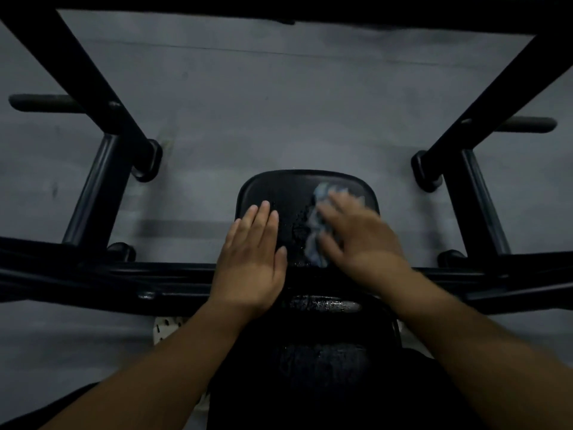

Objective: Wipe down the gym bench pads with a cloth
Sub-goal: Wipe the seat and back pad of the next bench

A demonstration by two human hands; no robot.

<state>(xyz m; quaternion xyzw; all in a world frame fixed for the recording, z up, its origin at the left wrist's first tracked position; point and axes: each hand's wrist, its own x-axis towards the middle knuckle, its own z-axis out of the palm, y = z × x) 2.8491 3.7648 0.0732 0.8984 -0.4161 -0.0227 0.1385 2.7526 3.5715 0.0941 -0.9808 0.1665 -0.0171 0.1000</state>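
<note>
Pale blue-white cloth (322,225) lies flat under the right hand (356,234), fingers spread and pressing it down, blurred. Left hand (251,259) rests flat at 9 o'clock of it, fingers together, holding nothing. Both sit on the black bench pad (288,193), its surface wet and speckled. Black steel frame (105,187) surrounds; grey floor (279,103) extends toward 12 o'clock, dim.

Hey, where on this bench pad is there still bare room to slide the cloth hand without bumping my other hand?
A bare strip of the far pad runs between the left hand and the cloth under the right hand, widening toward the pad's far rounded edge. The pad's left and right sides are crowded by the hands. The near pad, between both forearms, is also bare.
</note>
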